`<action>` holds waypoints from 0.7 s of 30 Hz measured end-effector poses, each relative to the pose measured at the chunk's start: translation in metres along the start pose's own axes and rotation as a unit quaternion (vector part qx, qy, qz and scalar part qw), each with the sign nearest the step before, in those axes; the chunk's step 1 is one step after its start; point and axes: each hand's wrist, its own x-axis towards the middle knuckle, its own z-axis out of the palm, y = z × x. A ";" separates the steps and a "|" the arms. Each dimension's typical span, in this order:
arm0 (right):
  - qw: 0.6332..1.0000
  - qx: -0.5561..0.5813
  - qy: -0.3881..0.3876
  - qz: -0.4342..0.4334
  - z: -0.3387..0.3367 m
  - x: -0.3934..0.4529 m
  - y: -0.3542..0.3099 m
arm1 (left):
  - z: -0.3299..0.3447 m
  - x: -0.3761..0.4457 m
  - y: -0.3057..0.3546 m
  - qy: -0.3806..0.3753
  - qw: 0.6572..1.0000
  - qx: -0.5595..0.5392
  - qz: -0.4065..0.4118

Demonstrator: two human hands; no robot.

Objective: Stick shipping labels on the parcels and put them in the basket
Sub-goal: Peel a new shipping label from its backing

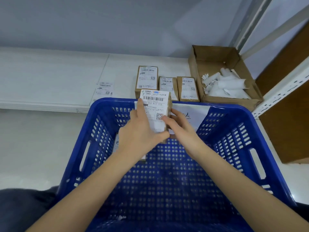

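Note:
A small brown parcel (157,104) with a white shipping label on its face is held up over the far end of the blue plastic basket (234,148). My left hand (142,131) grips its left and lower edge, fingers lying across the label. My right hand (180,126) holds the right side with fingertips on the label's lower corner. Another labelled parcel (116,143) lies inside the basket at the left, mostly hidden by my left wrist. Three labelled parcels (147,77) (167,86) (188,87) stand on the white surface beyond the basket.
An open cardboard box (197,67) holding crumpled white backing paper sits at the back right. A loose label (104,88) lies flat on the white surface at the left. A white paper sheet (192,113) hangs on the basket's far wall. A metal shelf frame (275,94) stands at right.

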 end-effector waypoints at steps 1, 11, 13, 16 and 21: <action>1.000 -0.005 -0.006 -0.003 0.005 0.005 -0.002 | -0.005 0.007 -0.005 0.006 1.000 -0.002 -0.010; 0.958 -0.255 0.093 -0.096 0.032 0.078 -0.026 | -0.047 0.080 -0.059 0.143 0.987 -0.006 -0.068; 0.938 -0.308 0.105 -0.116 0.039 0.096 -0.038 | -0.051 0.098 -0.059 0.152 0.987 0.010 -0.053; 0.908 -0.376 0.125 -0.139 0.047 0.120 -0.054 | -0.059 0.124 -0.062 0.169 0.984 0.034 -0.044; 0.830 -0.535 0.129 -0.091 0.061 0.151 -0.073 | -0.068 0.157 -0.077 0.156 0.983 0.082 -0.044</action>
